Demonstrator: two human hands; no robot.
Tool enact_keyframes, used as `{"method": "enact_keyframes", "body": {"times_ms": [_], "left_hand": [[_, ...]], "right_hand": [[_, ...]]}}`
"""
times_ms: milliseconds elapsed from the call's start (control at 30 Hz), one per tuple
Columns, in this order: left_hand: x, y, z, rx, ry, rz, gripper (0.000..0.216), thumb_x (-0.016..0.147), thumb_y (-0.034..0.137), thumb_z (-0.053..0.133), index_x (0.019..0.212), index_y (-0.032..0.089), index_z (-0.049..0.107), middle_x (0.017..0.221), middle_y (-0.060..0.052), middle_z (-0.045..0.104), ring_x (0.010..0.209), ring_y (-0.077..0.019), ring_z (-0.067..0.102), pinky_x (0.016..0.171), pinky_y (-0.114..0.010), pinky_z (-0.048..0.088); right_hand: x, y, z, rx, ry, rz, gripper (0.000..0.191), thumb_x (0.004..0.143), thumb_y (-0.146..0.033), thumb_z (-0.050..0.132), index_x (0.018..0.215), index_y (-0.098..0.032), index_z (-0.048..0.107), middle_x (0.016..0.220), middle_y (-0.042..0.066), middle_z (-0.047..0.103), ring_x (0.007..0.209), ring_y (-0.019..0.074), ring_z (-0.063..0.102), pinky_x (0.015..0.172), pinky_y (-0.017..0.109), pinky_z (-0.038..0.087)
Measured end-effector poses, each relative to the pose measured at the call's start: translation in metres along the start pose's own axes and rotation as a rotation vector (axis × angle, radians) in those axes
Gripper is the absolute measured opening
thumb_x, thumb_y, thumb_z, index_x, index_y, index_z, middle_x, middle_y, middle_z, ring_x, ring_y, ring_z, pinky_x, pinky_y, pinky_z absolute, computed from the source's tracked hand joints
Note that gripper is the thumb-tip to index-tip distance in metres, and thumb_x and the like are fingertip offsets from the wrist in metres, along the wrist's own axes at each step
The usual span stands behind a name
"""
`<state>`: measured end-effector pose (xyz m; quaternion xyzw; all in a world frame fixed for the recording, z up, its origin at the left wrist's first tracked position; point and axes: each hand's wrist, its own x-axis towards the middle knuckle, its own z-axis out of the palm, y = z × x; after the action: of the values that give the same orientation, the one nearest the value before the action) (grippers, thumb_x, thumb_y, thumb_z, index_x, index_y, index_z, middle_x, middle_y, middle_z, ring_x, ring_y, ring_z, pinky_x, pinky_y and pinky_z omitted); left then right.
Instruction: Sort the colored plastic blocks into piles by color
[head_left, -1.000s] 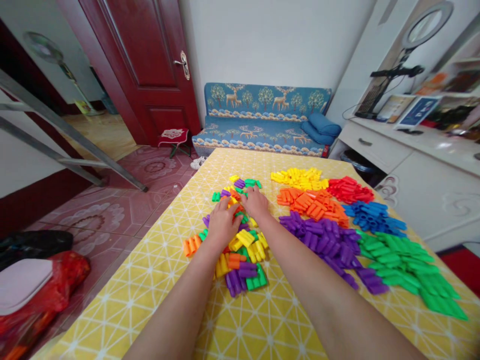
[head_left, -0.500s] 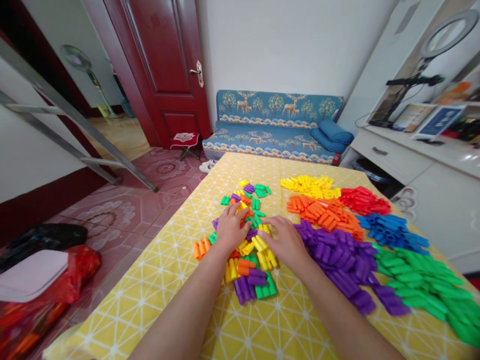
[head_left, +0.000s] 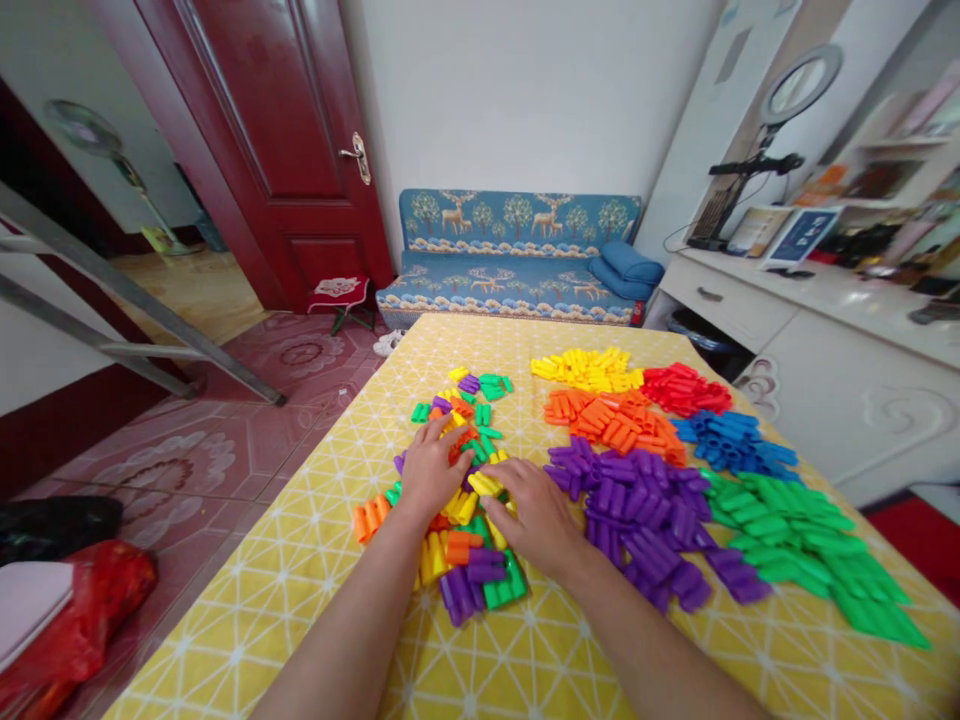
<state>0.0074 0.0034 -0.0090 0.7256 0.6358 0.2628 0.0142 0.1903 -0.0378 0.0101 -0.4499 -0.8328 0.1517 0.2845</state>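
A mixed heap of small plastic blocks (head_left: 469, 540) in yellow, orange, purple and green lies on the yellow patterned tablecloth (head_left: 525, 650). My left hand (head_left: 427, 468) rests palm down on the heap's left side, fingers spread. Close beside it, my right hand (head_left: 534, 515) lies over the heap's right part, its fingertips touching a yellow block (head_left: 486, 484). To the right are sorted piles: yellow (head_left: 586, 367), orange (head_left: 615, 420), red (head_left: 684, 388), blue (head_left: 731, 443), purple (head_left: 645, 510) and green (head_left: 802, 540).
A blue sofa (head_left: 517, 255) stands behind the table beside a dark red door (head_left: 270, 150). White cabinets (head_left: 825, 350) with a ring light (head_left: 799, 90) run along the right. A red bag (head_left: 82, 620) lies on the tiled floor at left.
My right hand has drawn back from the far side of the mixed heap to its near right part. My left hand has stayed on the heap. The camera shifted.
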Motion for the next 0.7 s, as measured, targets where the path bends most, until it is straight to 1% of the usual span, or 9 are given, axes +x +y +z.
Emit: {"method": "enact_keyframes", "body": {"times_ms": [133,267,367,433,467,533,567,633,700], "left_hand": [[0.000,0.000,0.000,0.002,0.009,0.003,0.034,0.085,0.035,0.057,0.118,0.027,0.064,0.135,-0.003,0.054,0.125,-0.0259,0.046,0.106,-0.044,0.040],[0.000,0.001,-0.001,0.005,0.018,0.009,0.034,0.085,0.034,0.057,0.117,0.027,0.064,0.134,-0.004,0.054,0.124,-0.0264,0.047,0.106,-0.044,0.041],[0.000,0.001,-0.002,0.000,0.008,0.021,0.034,0.085,0.033,0.057,0.118,0.026,0.064,0.135,-0.005,0.053,0.123,-0.0266,0.048,0.105,-0.043,0.041],[0.000,0.000,-0.001,-0.003,0.007,0.018,0.035,0.085,0.033,0.057,0.118,0.026,0.064,0.135,-0.005,0.053,0.124,-0.0271,0.047,0.106,-0.044,0.040],[0.000,0.000,-0.001,-0.005,0.010,0.016,0.035,0.085,0.033,0.057,0.119,0.026,0.064,0.135,-0.005,0.053,0.124,-0.0274,0.047,0.106,-0.044,0.040],[0.000,-0.001,0.001,-0.011,0.010,0.019,0.035,0.086,0.034,0.056,0.120,0.027,0.063,0.135,-0.005,0.052,0.125,-0.0275,0.046,0.106,-0.045,0.039],[0.000,-0.002,0.001,-0.012,0.008,0.021,0.035,0.086,0.034,0.056,0.120,0.028,0.063,0.135,-0.005,0.052,0.125,-0.0274,0.046,0.107,-0.045,0.039],[0.000,-0.002,0.001,-0.008,0.002,0.022,0.035,0.086,0.035,0.055,0.120,0.029,0.062,0.136,-0.004,0.052,0.125,-0.0270,0.046,0.106,-0.045,0.039],[0.000,-0.002,0.001,-0.002,0.000,0.018,0.034,0.086,0.035,0.055,0.119,0.028,0.063,0.136,-0.004,0.052,0.125,-0.0266,0.046,0.106,-0.044,0.040]], "right_hand": [[0.000,0.005,0.005,0.050,0.075,0.018,0.027,0.093,-0.020,0.039,0.108,-0.021,0.061,0.101,0.004,0.068,0.097,0.0160,0.060,0.089,0.029,0.044],[-0.002,-0.001,0.002,0.119,0.173,0.074,0.023,0.092,-0.022,0.043,0.105,-0.022,0.062,0.097,0.004,0.070,0.091,0.0154,0.064,0.083,0.027,0.047],[0.003,-0.010,-0.013,0.160,0.146,0.001,0.022,0.091,-0.025,0.046,0.105,-0.024,0.063,0.097,0.002,0.071,0.090,0.0144,0.064,0.081,0.025,0.047],[0.020,-0.007,-0.030,0.133,0.087,-0.047,0.023,0.091,-0.028,0.046,0.105,-0.025,0.064,0.099,0.001,0.071,0.090,0.0142,0.064,0.081,0.024,0.047],[0.033,0.000,-0.041,0.103,0.069,-0.048,0.024,0.091,-0.029,0.047,0.105,-0.025,0.065,0.099,0.001,0.071,0.089,0.0144,0.065,0.081,0.025,0.047],[0.066,0.028,-0.064,0.023,0.084,0.042,0.024,0.090,-0.032,0.048,0.105,-0.025,0.066,0.097,0.001,0.071,0.089,0.0152,0.065,0.082,0.026,0.047],[0.084,0.047,-0.076,-0.009,0.128,0.120,0.022,0.088,-0.031,0.052,0.103,-0.024,0.067,0.093,0.001,0.072,0.088,0.0153,0.065,0.082,0.026,0.047],[0.117,0.090,-0.099,-0.017,0.277,0.395,0.016,0.081,-0.026,0.062,0.094,-0.022,0.070,0.089,0.001,0.072,0.087,0.0150,0.066,0.081,0.025,0.046],[0.139,0.132,-0.117,-0.018,0.378,0.540,0.017,0.083,-0.018,0.057,0.094,-0.013,0.070,0.092,0.009,0.071,0.085,0.0162,0.066,0.078,0.026,0.048]]}}
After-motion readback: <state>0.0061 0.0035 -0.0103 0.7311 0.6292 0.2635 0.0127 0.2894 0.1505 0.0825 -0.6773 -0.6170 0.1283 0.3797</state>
